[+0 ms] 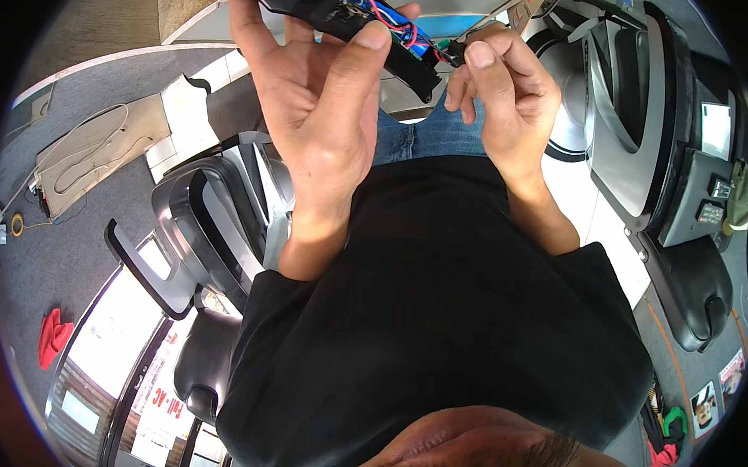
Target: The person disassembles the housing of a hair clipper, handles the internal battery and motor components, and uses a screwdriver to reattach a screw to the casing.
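Note:
My left hand [312, 124] grips a long black plastic housing [324, 9] at the top of the view, with my thumb pressed along it. Inside it lie a blue cylindrical part [422, 28], a tangle of red, white, black and blue wires [372, 7] and a small green piece near the right end. My right hand [510, 106] is beside that end, thumb and index finger pinching a small black part [454, 53] where wires meet. The housing is held slanted, in the air above my lap.
Large grey-black padded chairs [214, 220] stand to my left and right [640, 152]. A brown board with cables [97, 154] lies at the far left, with a red cloth [53, 338] below it. A counter edge [196, 25] runs along the top.

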Motion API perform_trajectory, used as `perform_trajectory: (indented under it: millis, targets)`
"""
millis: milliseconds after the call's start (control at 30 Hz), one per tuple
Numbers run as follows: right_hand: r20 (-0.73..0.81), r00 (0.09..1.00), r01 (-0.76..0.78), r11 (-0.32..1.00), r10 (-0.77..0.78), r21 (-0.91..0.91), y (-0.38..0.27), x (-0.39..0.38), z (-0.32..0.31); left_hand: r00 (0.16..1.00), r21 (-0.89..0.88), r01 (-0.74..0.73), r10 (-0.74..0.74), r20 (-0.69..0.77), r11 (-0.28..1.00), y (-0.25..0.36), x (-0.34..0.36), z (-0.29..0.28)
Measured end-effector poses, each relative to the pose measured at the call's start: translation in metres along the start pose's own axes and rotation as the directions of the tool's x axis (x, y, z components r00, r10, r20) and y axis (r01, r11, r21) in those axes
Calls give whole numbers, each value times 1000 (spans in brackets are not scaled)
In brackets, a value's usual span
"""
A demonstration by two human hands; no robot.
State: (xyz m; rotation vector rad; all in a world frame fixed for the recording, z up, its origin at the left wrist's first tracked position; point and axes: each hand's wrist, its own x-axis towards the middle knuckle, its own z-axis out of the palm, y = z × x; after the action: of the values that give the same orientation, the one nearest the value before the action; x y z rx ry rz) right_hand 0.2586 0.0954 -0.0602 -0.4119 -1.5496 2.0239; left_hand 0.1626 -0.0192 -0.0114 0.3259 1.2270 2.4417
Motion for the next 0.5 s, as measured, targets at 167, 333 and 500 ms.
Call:
perform_trajectory:
  millis: [167, 333, 500]
  targets:
    - [-26, 999, -38, 999, 38, 1, -3, 0, 3, 1000, 10, 0, 0, -6, 1000, -1, -1, 2]
    - [-26, 999, -37, 999, 37, -3, -2, 1, 2, 1000, 24, 0, 0, -11, 1000, 0, 0, 3]
    - [-40, 999, -33, 999, 32, -34, 1, 1, 2, 1000, 36, 3, -2, -15, 999, -1, 1, 5]
